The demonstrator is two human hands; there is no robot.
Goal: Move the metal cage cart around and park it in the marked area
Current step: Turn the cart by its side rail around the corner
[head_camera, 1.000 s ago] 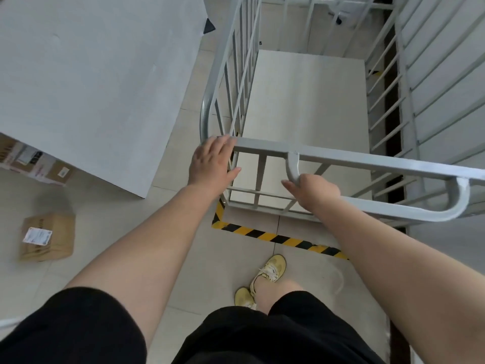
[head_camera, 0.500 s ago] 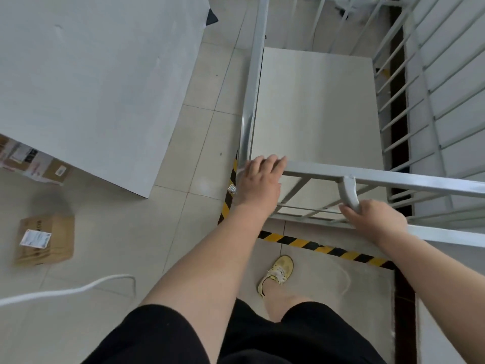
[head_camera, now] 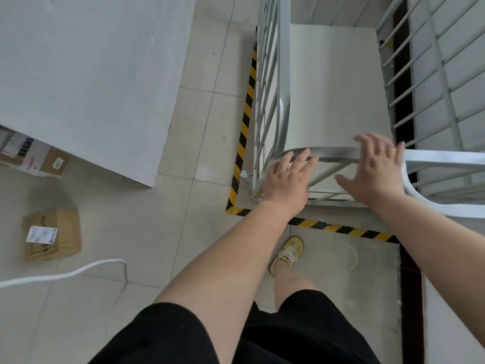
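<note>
The metal cage cart [head_camera: 328, 82] stands on the tiled floor [head_camera: 199, 122] inside the corner of the yellow-and-black striped tape [head_camera: 245, 114] that marks the area, its pale flat deck seen from above and its barred left side running just inside the tape's upright strip. The tape's near strip runs along the floor just in front of the cart's near end, between the cart and the person's foot in a yellow sneaker [head_camera: 287, 254]. The left hand [head_camera: 287, 179] lies over the rounded near-left corner of the cart's top rail [head_camera: 330, 152], fingers extended forward across the bar rather than curled under it, so it reads as resting on the rail and not clenched. The right hand [head_camera: 372, 170] is blurred, its fingers spread wide and open, held over the same rail a little to the right; whether it touches the bar cannot be told. A curved white handle [head_camera: 420, 198] projects from the cart's near end just beside the right wrist. To the left, well apart from the cart, a large white counter [head_camera: 86, 69] fills the upper corner, a labelled cardboard box [head_camera: 51, 233] lies on the floor, more labelled boxes [head_camera: 34, 158] show at the counter's edge, and a white cable [head_camera: 65, 274] curves across the tiles. The person wears black shorts [head_camera: 288, 334].
</note>
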